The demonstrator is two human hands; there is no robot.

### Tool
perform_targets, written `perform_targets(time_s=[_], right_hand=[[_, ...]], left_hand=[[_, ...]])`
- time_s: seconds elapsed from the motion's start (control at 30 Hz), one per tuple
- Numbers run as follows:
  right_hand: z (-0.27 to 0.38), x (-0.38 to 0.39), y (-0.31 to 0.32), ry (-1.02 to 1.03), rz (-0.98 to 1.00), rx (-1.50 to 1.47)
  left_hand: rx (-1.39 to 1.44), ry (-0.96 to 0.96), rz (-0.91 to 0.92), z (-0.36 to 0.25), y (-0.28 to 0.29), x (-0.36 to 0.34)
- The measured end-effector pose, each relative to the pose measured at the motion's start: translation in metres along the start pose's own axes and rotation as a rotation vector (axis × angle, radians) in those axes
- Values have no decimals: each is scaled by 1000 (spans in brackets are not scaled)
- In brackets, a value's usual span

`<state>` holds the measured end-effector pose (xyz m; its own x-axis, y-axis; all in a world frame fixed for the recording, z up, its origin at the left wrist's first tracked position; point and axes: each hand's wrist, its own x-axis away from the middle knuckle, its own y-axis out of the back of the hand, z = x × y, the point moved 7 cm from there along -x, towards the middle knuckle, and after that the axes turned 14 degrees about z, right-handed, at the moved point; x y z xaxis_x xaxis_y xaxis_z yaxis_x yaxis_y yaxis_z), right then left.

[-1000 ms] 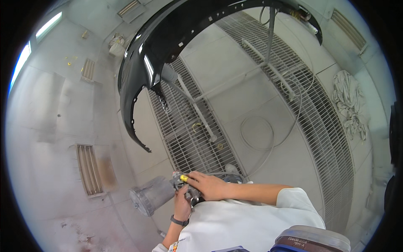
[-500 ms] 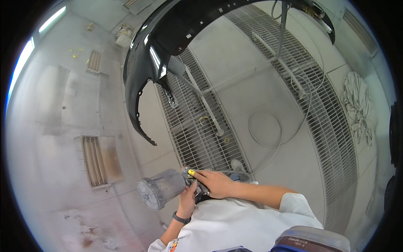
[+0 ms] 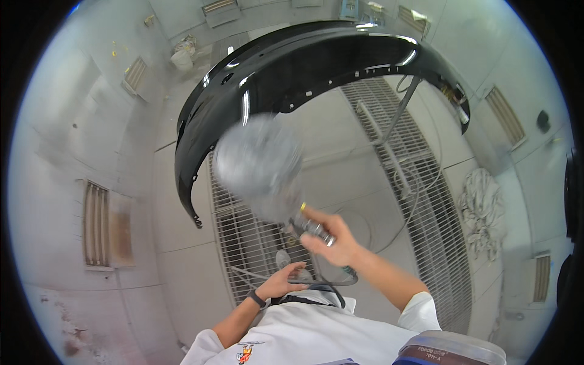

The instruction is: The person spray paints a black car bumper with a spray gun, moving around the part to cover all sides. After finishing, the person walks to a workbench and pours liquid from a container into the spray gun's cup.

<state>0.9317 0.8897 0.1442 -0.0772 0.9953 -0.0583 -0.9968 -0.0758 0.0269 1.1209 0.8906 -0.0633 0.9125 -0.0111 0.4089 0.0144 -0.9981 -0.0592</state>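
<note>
While the right hand wraps the rigid handle of the spray gun over the left floor grate's right edge, its bulky cup looks front-heavy, wanting that firm hold; whether the loosely curled left hand grips the hose, I can't tell.

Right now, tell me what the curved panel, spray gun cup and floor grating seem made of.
Curved panel: glossy black, sharply reflecting; plastic or painted metal, unclear. Spray gun cup: cloudy grey, probably plastic, though blurred. Floor grating: dull grey thin crossing bars, likely metal.
</note>
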Motion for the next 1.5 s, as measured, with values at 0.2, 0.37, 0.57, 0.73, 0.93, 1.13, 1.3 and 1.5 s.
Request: perform_targets(time_s=[0.2, 0.37, 0.57, 0.73, 0.93, 1.13, 1.3, 1.5], right_hand=[[154, -85, 70, -44, -323, 170], [216, -192, 76, -211, -401, 577], [173, -306, 42, -360, -200, 636], [134, -371, 5, -422, -44, 596], [133, -349, 58, -425, -24, 570], [182, -257, 200, -349, -142, 539], [207, -177, 348, -319, -291, 452], [218, -81, 538, -298, -425, 358]], left_hand=[[-530, 1, 182, 97, 24, -80], [-392, 228, 169, 178, 56, -89], [-457, 339, -70, 255, 116, -42], [-402, 507, -88, 289, 146, -16], [-379, 438, -193, 243, 147, -24], [-367, 438, -303, 166, 140, -90], [-392, 341, -354, 87, 113, -176], [-439, 386, -292, -10, 66, -264]])
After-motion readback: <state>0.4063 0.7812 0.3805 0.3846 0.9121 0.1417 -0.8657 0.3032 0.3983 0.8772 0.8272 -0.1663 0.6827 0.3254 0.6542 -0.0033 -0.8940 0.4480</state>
